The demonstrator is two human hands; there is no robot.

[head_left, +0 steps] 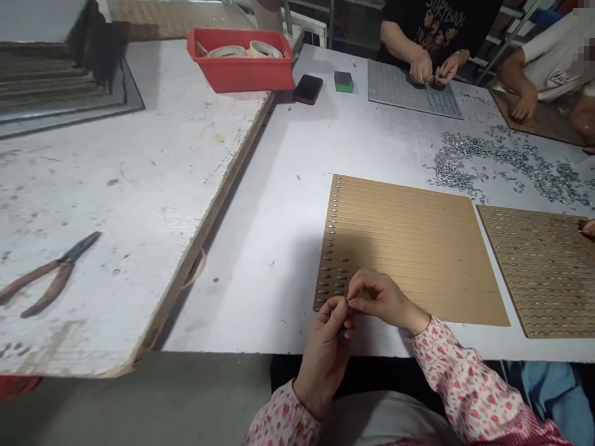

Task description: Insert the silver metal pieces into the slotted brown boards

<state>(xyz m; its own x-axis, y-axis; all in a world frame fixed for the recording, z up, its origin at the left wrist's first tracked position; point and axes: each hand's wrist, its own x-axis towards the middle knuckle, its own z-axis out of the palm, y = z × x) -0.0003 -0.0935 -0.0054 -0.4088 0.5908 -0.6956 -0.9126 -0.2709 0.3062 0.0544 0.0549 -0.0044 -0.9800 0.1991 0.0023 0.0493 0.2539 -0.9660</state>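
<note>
Far to the left of our hands, on a scratched white tabletop (pixel 116 204), lie pliers with red-brown handles (pixel 51 275). Ahead of the hands stand a red plastic crate (pixel 239 71) with rolls of tape (pixel 244 49), a black phone (pixel 307 88) and a green-and-grey sponge block (pixel 343 82). Our left hand (pixel 323 359) is closed and pinches a small metal piece (pixel 341 305), too small for us to see its shape well. The fingertips (pixel 349 298) of our right hand (pixel 383 300) meet the same piece. The right hand is nearer to the slotted brown board (pixel 409 248), over its lower left corner. Just ahead of the fingers, silver pieces (pixel 331 248) lie with their long axis along the slots. Further right are a pile of silver clips (pixel 506 161) and a second board (pixel 543 279). Far ahead, a co-worker's hands (pixel 432 68) work on a grey board (pixel 400 87); the black shirt (pixel 427 18) seems to read "STORYBOOK".
</note>
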